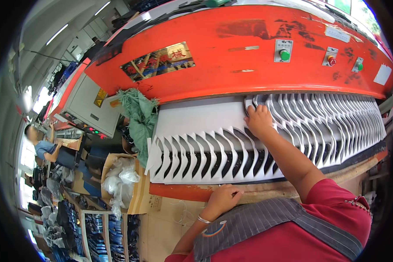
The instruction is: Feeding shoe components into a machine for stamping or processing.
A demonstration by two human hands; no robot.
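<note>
Right hand (258, 120) reaching forward over a white die-cut sheet (196, 120), fingers bent down onto the top row of curved cut pieces (318, 118), fingertips pinching or prising at one piece near the uncut middle of the sheet; whether anything is actually lifted cannot be told. Left hand (222, 198) loosely curled, resting on the worn near edge of the machine bed (266, 188), just below the sheet's lower row of cut-outs (205, 159), seemingly bracing the body while the other arm stretches. Silver bangle (204, 219) on the left wrist.

Sheet lying flat on the dark bed, spread left and right of the reaching hand, so both rows of identical curved shapes stay within arm's range.

Beyond the right hand, the orange press beam (231, 56). Up and to the left of the fingers, a gold rectangular nameplate (158, 61) with red and dark markings. Up and to the right, a grey switch box with a green push-button (284, 53), further right a red button (331, 59), then another small green one (359, 65); a white rectangular sticker (382, 74) at the far right end, another pale label (337, 34) above the buttons. Left of the sheet, a bunched green rag (137, 111); beside it a grey control cabinet bearing a yellow warning sticker (100, 98). Down-left of the left hand, a cardboard box holding clear plastic bags (120, 177).
</note>
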